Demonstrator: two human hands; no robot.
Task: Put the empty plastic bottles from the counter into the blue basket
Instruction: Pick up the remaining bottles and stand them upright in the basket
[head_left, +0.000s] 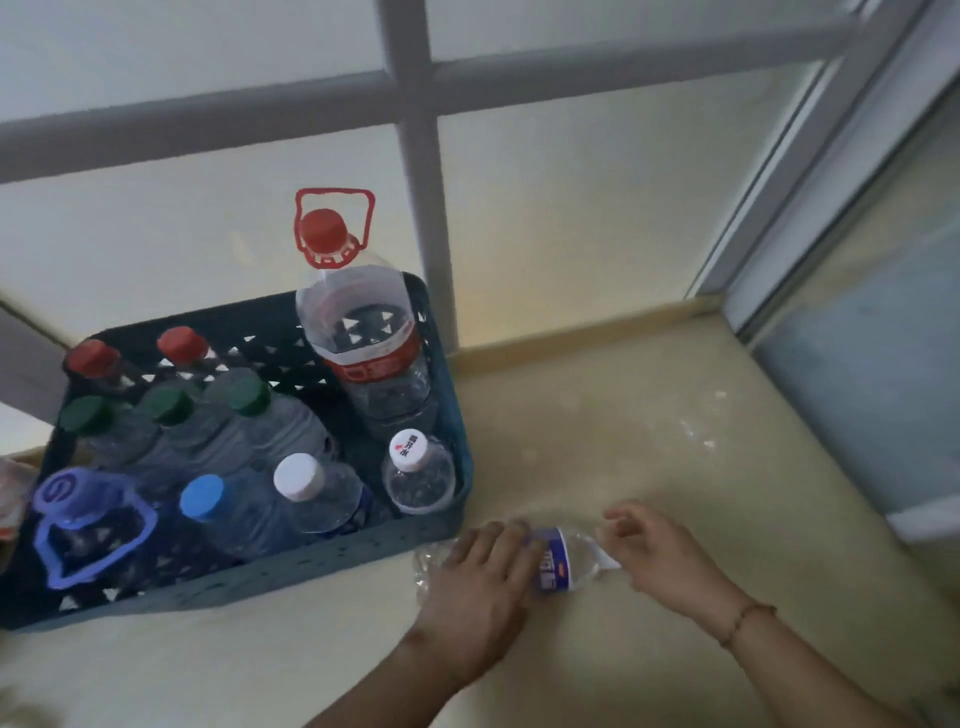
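Observation:
A clear plastic bottle (563, 564) with a blue and white label lies on its side on the beige counter (649, 441), just in front of the basket's right corner. My left hand (478, 582) lies over its bottom half, gripping it. My right hand (660, 551) is at the cap end with curled fingers touching the neck. The blue basket (322, 566) stands at the left, packed with several upright bottles with red, green, blue and white caps. A tall bottle with a red cap and handle (358, 332) stands in its far right corner.
A frosted window with grey bars rises right behind the counter. A sliding window frame (810, 218) closes the right side. Something orange and white (10, 499) shows at the left edge beside the basket. Bare counter stretches right of the basket.

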